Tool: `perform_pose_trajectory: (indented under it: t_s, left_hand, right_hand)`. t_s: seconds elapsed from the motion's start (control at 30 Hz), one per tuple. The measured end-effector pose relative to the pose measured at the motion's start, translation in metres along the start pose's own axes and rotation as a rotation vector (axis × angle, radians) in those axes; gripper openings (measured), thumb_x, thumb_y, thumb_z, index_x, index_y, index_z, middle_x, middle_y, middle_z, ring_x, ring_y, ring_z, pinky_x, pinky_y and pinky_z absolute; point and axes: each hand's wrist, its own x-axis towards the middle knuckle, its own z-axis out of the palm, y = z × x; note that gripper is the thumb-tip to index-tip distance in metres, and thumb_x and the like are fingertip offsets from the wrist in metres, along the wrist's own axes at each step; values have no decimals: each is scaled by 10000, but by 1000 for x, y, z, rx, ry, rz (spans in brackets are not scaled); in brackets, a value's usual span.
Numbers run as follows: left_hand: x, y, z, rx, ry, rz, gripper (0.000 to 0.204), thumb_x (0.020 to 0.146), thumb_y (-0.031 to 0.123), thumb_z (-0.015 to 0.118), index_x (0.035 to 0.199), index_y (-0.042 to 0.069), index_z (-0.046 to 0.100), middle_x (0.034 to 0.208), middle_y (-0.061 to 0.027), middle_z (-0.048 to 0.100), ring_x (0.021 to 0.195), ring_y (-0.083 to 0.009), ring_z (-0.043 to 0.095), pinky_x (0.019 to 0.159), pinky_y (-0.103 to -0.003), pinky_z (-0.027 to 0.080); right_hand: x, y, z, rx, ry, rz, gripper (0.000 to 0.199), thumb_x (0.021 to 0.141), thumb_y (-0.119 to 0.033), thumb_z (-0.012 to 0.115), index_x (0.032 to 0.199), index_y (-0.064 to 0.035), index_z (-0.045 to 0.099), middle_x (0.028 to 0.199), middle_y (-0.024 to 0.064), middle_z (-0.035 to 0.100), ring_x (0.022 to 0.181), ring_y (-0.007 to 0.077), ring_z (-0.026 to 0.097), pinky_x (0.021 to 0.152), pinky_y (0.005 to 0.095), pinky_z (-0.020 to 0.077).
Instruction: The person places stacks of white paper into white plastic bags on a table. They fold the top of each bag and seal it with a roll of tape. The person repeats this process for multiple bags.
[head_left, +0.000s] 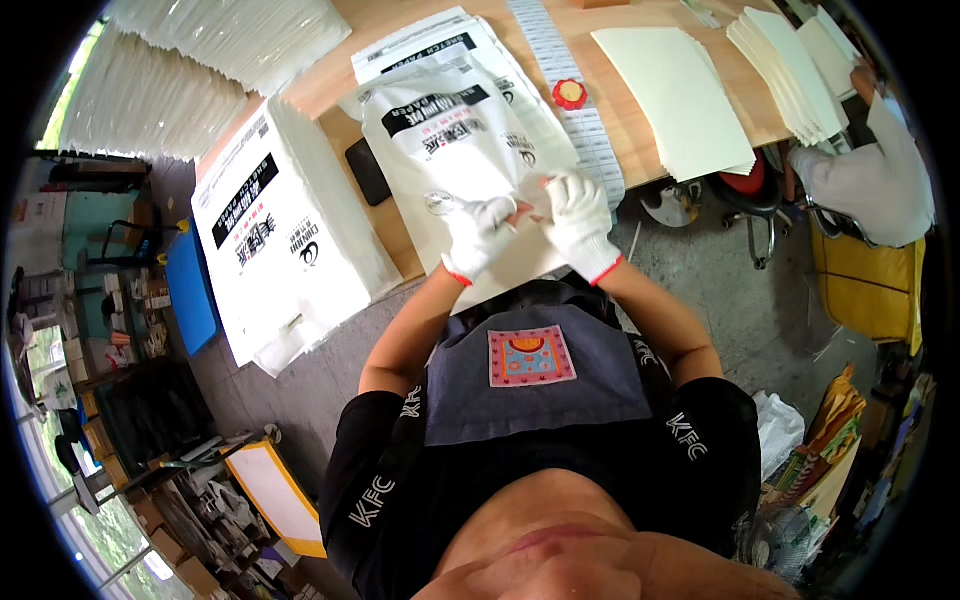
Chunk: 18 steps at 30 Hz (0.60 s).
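bag under left hand, right hand, nearly meeting

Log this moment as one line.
left hand: gloved, at near end of printed bag | right hand: gloved, beside left | grip: unclear | black slab: left of bag | cream sheet stack: right of bag

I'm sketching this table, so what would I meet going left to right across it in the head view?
Stack of printed packs, black phone, left gloved hand, right gloved hand, large paper stack, fanned paper stack.
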Motion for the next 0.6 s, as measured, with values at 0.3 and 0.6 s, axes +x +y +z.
perform_pose_trajectory:
  t_s: [0.3, 0.6]
  left_hand:
    - [-152, -68, -28, 48, 321, -705, 190, 788, 53, 582, 966, 41, 518, 922, -71, 531, 878, -178, 513, 770, -298, 429]
    - [-231, 35, -61, -392, 154, -950, 177, 864, 88, 620, 786, 77, 461, 695, 22, 468, 621, -85, 407, 578, -248, 402]
  right_hand:
    - [-25, 5, 3, -191, -388, 78, 291, 840, -323, 524, 933, -56, 595, 659, 93, 644, 602, 277, 649, 525, 440, 493]
    - [-126, -8, -54, -151, -637, -102, 213, 764, -255, 554, 637, -88, 592, 596, 79, 621, 502, 217, 625, 447, 348, 485]
